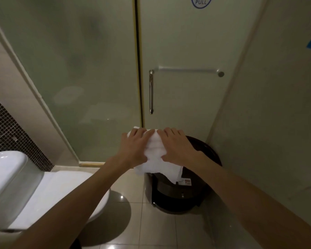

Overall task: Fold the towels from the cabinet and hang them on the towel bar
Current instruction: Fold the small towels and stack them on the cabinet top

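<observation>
The white cloth towel [155, 155] looks soft, matt and slightly nubbly, with rumpled folds. The pale frosted glass door [187, 42] is smooth with a satin haze. Its slim vertical metal handle [151, 92] is polished chrome, bright along one edge. The horizontal towel bar [187, 70] shows only dimly through the glass (its finish cannot be told). The white ceramic toilet [7, 173] is glossy, as are the beige floor tiles [133, 229] and the dark round bin [178, 196]. The dark mosaic wall tiles [5, 130] look finely gridded.
</observation>
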Motion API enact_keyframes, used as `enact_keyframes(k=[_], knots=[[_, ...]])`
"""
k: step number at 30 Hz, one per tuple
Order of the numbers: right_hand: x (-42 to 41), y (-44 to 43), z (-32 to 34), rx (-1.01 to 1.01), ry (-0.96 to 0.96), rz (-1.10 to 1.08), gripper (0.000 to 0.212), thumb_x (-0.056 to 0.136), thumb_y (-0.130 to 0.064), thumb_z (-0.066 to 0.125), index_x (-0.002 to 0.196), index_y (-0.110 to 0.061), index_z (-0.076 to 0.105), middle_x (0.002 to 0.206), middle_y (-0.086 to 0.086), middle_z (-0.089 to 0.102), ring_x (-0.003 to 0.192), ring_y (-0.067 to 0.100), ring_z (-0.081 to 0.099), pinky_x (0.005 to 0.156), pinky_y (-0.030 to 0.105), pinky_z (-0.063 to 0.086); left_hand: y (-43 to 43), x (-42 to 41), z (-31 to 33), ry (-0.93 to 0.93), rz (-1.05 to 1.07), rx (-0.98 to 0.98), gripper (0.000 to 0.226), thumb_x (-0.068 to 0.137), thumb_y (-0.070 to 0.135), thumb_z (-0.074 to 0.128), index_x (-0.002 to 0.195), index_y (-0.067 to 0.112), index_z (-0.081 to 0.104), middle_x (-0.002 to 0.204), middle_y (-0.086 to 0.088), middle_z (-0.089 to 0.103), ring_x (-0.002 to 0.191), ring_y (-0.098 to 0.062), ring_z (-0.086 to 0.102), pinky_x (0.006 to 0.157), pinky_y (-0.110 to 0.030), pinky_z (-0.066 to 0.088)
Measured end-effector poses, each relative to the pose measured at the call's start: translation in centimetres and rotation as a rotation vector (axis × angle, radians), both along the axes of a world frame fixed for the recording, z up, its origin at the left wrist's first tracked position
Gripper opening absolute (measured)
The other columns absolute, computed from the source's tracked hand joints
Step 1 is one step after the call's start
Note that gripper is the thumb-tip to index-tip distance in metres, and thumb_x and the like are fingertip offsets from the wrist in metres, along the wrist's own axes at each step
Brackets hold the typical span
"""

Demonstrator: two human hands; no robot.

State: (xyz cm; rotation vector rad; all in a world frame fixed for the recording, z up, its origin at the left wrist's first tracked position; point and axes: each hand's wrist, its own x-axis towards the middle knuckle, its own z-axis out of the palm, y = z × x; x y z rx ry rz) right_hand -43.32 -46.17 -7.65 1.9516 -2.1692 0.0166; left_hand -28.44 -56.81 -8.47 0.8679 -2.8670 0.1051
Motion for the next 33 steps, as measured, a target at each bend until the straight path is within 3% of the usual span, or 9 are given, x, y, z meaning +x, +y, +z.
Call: enact_keyframes(k=[14, 33], knots=[[0.0, -7.5, -1.4, 0.079, -0.082, 0.138, 0.076, 0.078, -0.041, 0.065, 0.14, -0.012, 0.031, 0.128, 0.01, 0.047, 0.112, 0.026, 0.047, 0.099, 0.039, 0.036, -5.3, 1.6, -1.6, 0.012, 0.078, 0.09, 0.096, 0.063, 0.033, 0.073, 0.145, 0.027, 0.024, 0.14, -0.001, 0.038, 0.125, -0.024, 0.034, 0.093, -0.039, 0.034], [-1.0, -25.0, -4.0, 0.181, -0.116, 0.776, 0.079, 0.073, -0.043, 0.066, 0.139, -0.015, 0.034, 0.125, 0.009, 0.047, 0.11, 0.027, 0.047, 0.092, 0.041, 0.038, -11.3, 2.8, -3.3, -0.018, 0.703, 0.118, 0.091, 0.063, 0.037, 0.07, 0.143, 0.027, 0.029, 0.134, -0.002, 0.044, 0.118, -0.026, 0.041, 0.085, -0.04, 0.038]])
